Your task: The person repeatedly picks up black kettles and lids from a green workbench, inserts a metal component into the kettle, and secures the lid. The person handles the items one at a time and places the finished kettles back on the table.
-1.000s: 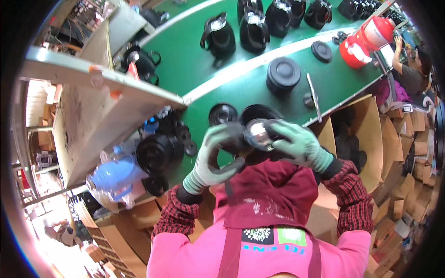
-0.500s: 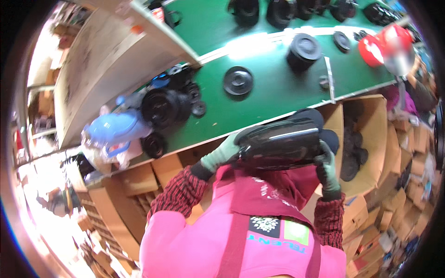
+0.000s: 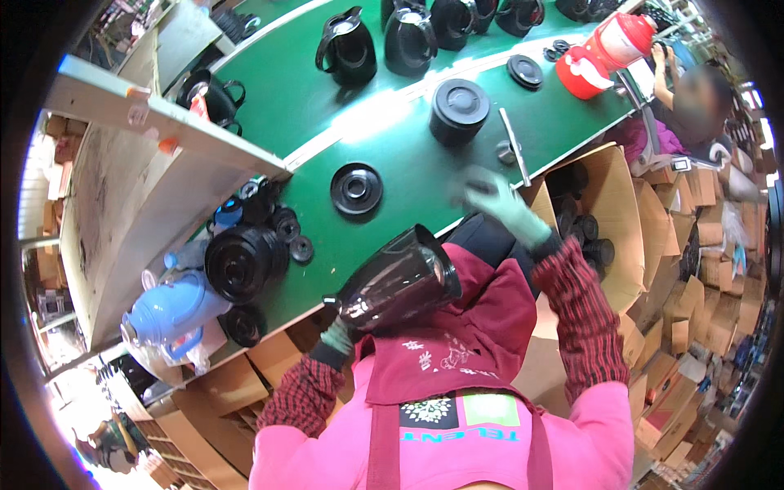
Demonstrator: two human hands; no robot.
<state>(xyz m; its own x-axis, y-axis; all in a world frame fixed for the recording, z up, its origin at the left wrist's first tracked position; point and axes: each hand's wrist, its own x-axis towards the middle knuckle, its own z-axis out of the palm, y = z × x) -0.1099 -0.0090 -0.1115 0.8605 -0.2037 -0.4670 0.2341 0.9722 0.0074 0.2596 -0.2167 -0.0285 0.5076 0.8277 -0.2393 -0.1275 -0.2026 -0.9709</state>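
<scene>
A glossy black jug body (image 3: pixel 400 278) lies tilted over my lap, its wide open end up to the right and its narrower end low on the left. My left hand (image 3: pixel 336 335), in a pale green glove, is closed about that lower end, its fingers mostly hidden by the jug. Over the table's front edge, apart from the jug, is my gloved right hand (image 3: pixel 498 200). Motion smears its dark fingertips, so whether they hold anything is unclear. A small metal piece (image 3: pixel 508 152) lies just beyond it, and a black round lid (image 3: pixel 356 189) is to its left.
Stacked black round parts (image 3: pixel 460 110) stand on the green table (image 3: pixel 314 253); several black jugs (image 3: pixel 347 49) line its far side. At left are a blue jug (image 3: pixel 175 309) and a wooden partition (image 3: pixel 122 212). A carton (image 3: pixel 621 237) stands at right, near another person (image 3: pixel 694 102).
My right hand has let go of the jug and moved up over the table edge. The jug has dropped lower left and tilted, staying in my left hand. The view has shifted too.
</scene>
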